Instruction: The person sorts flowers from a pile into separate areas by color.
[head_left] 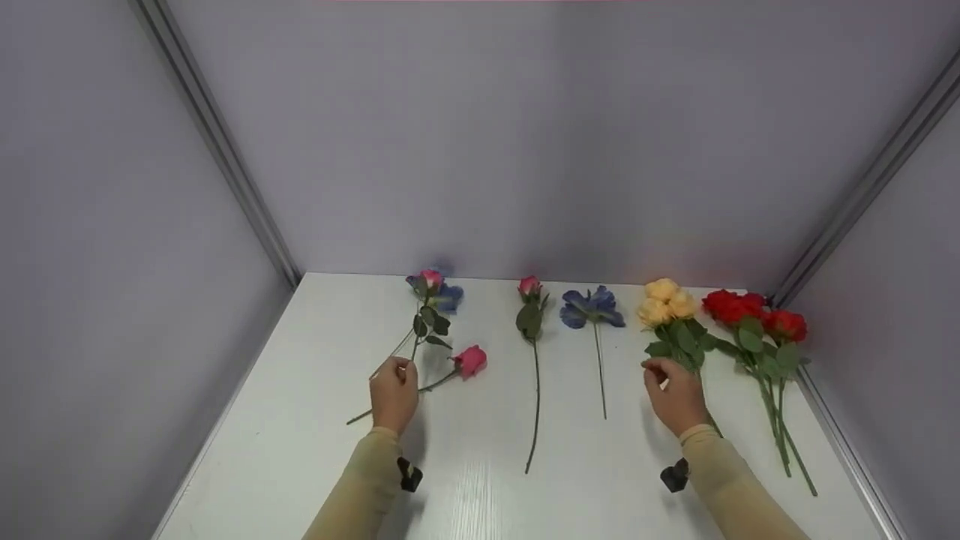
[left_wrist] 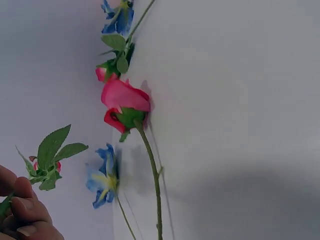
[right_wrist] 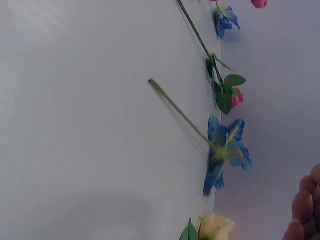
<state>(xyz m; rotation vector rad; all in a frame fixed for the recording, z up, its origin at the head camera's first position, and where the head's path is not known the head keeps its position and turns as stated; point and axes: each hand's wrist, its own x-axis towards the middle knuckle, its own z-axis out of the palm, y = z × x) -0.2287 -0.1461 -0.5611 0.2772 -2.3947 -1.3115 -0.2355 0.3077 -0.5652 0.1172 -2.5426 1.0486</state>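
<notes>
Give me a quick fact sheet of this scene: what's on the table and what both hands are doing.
surface: white table, grey walls around
left hand: grips stems of a pink rose and blue flower
right hand: fingers curled at the yellow roses stem
lying loose: pink bud, pink rose with long stem, blue bloom, red roses
layout: flowers in a row, heads toward the back wall

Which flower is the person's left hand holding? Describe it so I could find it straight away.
Start at the white table and look to its left end, where the left hand grips thin green stems. Follow them up toward the back wall to the pink rose bud with a blue flower beside it. Unlike the other flowers, this bunch is held in a hand.
</notes>
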